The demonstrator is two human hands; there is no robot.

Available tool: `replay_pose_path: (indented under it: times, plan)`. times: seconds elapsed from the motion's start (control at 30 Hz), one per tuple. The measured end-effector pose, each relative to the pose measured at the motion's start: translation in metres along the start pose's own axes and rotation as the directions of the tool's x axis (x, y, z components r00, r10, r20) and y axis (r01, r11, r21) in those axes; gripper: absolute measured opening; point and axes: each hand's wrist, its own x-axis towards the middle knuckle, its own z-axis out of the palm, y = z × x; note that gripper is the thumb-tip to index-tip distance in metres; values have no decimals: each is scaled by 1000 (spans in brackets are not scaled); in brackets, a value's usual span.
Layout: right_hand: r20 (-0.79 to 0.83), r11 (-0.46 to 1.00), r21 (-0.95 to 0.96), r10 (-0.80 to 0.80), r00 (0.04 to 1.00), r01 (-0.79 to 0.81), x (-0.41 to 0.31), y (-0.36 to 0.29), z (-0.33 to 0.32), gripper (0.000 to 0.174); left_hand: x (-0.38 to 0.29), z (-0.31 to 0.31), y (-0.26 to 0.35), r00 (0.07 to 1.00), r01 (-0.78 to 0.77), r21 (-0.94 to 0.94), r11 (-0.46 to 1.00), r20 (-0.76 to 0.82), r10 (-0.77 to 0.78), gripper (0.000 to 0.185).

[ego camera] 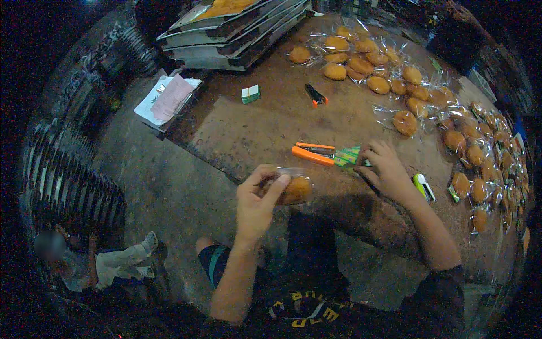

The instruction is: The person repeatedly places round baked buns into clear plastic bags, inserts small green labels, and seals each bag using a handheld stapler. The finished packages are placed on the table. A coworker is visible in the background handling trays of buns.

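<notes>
My left hand (261, 195) pinches the gathered top of a clear plastic bag with a round golden-brown baked good (297, 189) inside, near the table's front edge. To its right, the fingers of my right hand (379, 165) are at the right end of green printed labels (346, 156); whether a label is pinched cannot be told. An orange stapler (314, 154) lies just left of the labels. Right of my right forearm lies a small green and white stapler (423, 187). A black and orange stapler (316, 95) rests farther back.
Many bagged baked goods (405, 123) spread over the right side of the wooden table (254, 127). Stacked metal trays (237, 55) stand at the back left. Papers (171, 97) lie at the left corner, and a banded green-edged stack (250, 94) sits nearby. A person (106, 262) sits at lower left.
</notes>
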Motion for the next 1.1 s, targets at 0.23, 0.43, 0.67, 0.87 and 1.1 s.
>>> replay_pose_path:
  times: [0.23, 0.43, 0.67, 0.87, 1.1]
  plan:
    - [171, 687, 683, 182, 968, -249, 22, -36, -35, 23, 9, 32, -10, 998, -61, 85, 995, 21, 59, 15]
    - [-39, 829, 559, 60, 997, -28, 43, -57, -20, 14, 12, 55, -29, 981, -194, 135, 972, 27, 192, 18]
    - [-127, 958, 284, 82, 988, -43, 45, -67, 1, 18, 18, 60, -45, 990, -124, -199, 972, 37, 134, 19]
    - [-175, 976, 178, -93, 980, 124, 46, -65, 9, 21, 28, 69, -66, 970, -243, -234, 942, -40, 240, 15]
    - [-216, 978, 148, -116, 970, 150, 43, -63, 13, 24, 31, 75, -73, 998, -48, -339, 939, 24, 60, 24]
